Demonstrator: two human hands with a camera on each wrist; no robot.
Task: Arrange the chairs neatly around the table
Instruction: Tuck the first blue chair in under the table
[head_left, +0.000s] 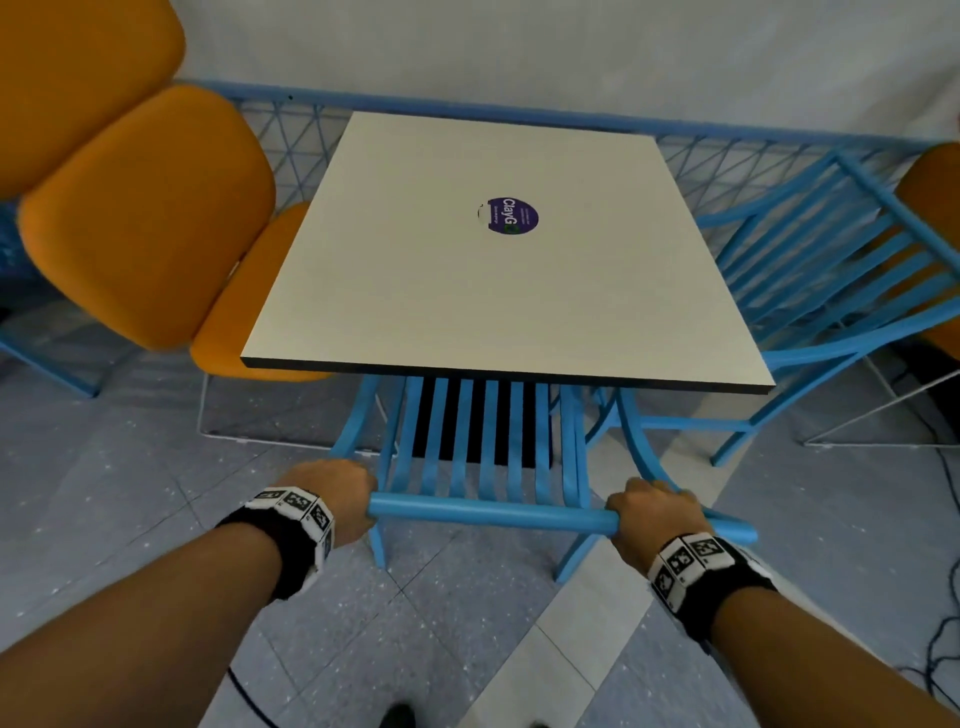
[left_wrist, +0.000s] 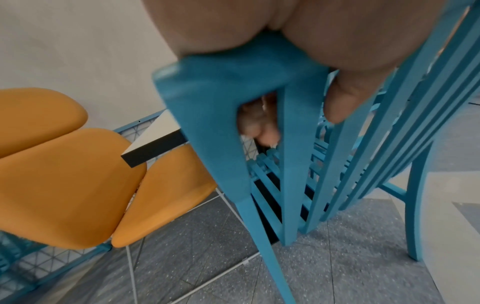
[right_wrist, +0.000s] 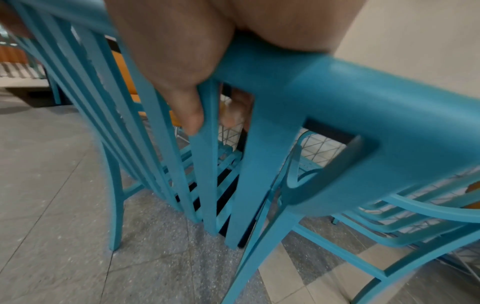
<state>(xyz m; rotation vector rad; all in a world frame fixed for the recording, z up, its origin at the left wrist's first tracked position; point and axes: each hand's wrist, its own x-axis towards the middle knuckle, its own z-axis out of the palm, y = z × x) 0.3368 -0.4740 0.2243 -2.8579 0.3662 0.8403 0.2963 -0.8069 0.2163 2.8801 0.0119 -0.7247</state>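
A blue slatted chair (head_left: 488, 512) stands at the near side of the square white table (head_left: 441, 291), its seat tucked under the tabletop. My left hand (head_left: 340, 496) grips the left end of the chair's top rail (left_wrist: 221, 82); the thumb (left_wrist: 345, 98) wraps the back of the rail. My right hand (head_left: 652, 512) grips the right end of the same rail (right_wrist: 324, 86), fingers curled round it. A second blue chair (head_left: 841, 270) stands at the table's right side. An orange padded chair (head_left: 150, 218) sits at the left side.
A blue wire-mesh railing (head_left: 727, 171) runs behind the table along a white wall. Another orange seat (head_left: 935, 208) shows at the far right. Dark cables (head_left: 940, 639) lie on the grey tiled floor at right. My shoe (head_left: 397, 714) is at the bottom edge.
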